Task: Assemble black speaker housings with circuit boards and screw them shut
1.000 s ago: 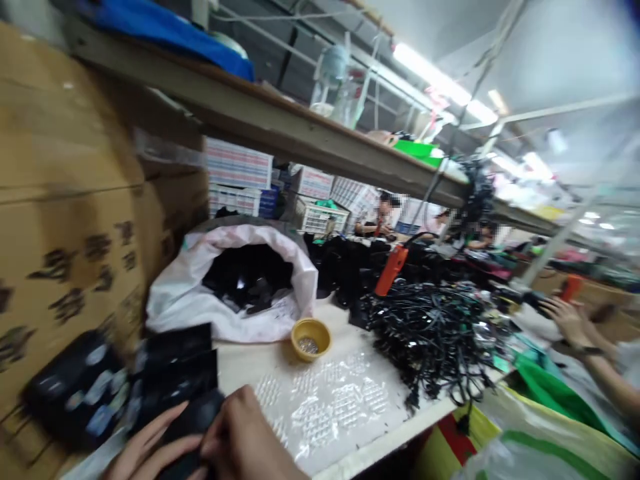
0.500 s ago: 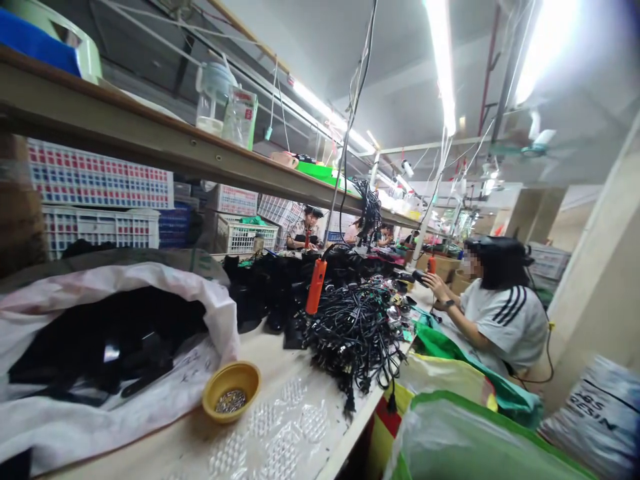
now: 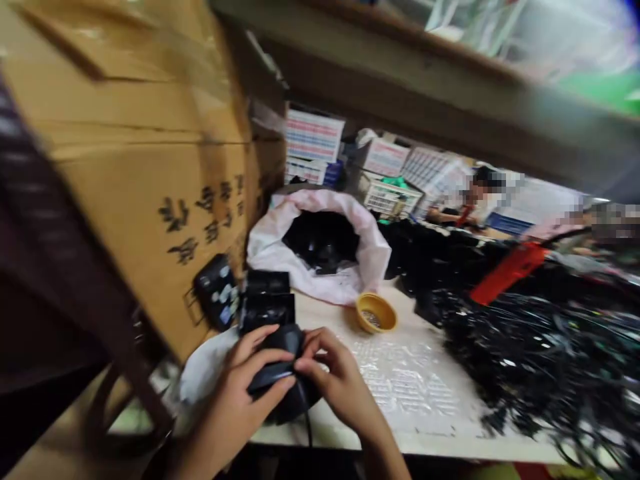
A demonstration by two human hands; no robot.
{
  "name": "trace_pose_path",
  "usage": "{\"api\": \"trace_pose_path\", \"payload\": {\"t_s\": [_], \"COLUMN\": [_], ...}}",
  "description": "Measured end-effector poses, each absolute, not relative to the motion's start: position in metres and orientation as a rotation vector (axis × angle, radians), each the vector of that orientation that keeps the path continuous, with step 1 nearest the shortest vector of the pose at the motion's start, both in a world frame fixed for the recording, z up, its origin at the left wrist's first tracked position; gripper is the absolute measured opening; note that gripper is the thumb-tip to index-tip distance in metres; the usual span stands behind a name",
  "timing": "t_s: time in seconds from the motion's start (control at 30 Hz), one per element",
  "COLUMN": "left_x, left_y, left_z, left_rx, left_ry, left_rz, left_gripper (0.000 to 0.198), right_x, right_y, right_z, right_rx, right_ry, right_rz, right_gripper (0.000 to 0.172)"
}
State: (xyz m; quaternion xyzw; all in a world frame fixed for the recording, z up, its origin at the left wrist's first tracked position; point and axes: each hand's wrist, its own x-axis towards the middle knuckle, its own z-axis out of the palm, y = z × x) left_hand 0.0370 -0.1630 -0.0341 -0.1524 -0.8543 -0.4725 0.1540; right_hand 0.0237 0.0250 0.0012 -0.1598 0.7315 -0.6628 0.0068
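Both my hands are on a dark plastic part (image 3: 277, 363) with a black cable hanging from it, over the near edge of the table. My left hand (image 3: 247, 387) grips it from the left, fingers spread across its top. From the right, the bent fingers of my right hand (image 3: 335, 373) pinch its side. Just behind them stand stacked black glossy parts (image 3: 267, 300). A yellow bowl (image 3: 377, 313) with small metal pieces sits to the right, beside a white sack (image 3: 320, 280) of black parts.
Large cardboard boxes (image 3: 150, 200) rise at the left. A tangle of black cables (image 3: 515, 353) covers the right of the table (image 3: 330, 320), under a hanging orange-red tool (image 3: 510, 272). A shelf beam (image 3: 400, 80) crosses above. Another person (image 3: 480, 193) sits farther back.
The view has swung left and down from the aisle. Both my hands and the dark part they hold are now visible, along with the cardboard boxes.
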Motion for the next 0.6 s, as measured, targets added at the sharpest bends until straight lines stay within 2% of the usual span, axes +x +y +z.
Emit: {"api": "trace_pose_path", "payload": {"t_s": [0.13, 0.33, 0.6], "left_x": [0.042, 0.045, 0.044], "left_y": [-0.154, -0.154, -0.153], "left_z": [-0.019, -0.024, -0.023], "left_rx": [-0.358, -0.37, -0.383], "left_ry": [-2.5, -2.466, -2.438], "left_rz": [-1.503, -1.53, -1.442], "left_gripper": [0.019, 0.019, 0.02], "right_x": [0.022, 0.027, 0.025], "right_y": [0.022, 0.02, 0.015], "right_z": [0.003, 0.002, -0.01], "right_rx": [-0.536, -0.599, -0.348], "right_ry": [2.344, 2.549, 2.08], "right_rz": [-1.931, -1.758, -2.143], "right_gripper": [0.024, 0.02, 0.034]}}
